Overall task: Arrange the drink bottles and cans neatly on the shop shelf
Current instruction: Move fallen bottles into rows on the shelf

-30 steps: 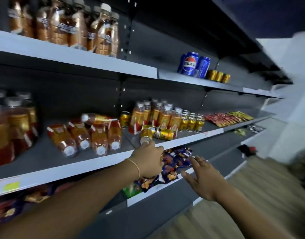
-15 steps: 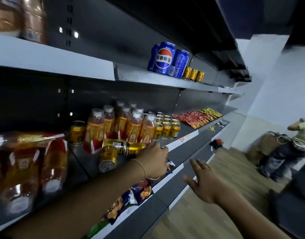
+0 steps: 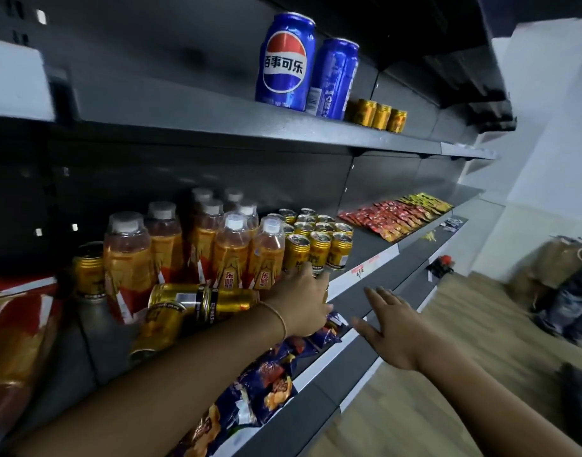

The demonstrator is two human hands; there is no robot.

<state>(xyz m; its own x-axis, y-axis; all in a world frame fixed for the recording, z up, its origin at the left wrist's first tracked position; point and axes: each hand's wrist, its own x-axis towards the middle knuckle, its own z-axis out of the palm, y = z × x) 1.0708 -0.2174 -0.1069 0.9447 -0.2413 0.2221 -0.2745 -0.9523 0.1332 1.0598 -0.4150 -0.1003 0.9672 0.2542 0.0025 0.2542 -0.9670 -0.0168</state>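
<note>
Left grip (image 3: 299,301), curled with contents hidden, is recorded at the grey metal shelf (image 3: 365,240) edge beside toppled gold drink cans (image 3: 184,296); right grip (image 3: 393,331) is held spread.

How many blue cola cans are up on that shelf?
2. Both stand upright on the upper shelf: the front can shows its round logo, and the second can stands just right of it, beside three small gold cans. More could be hidden behind.
</note>
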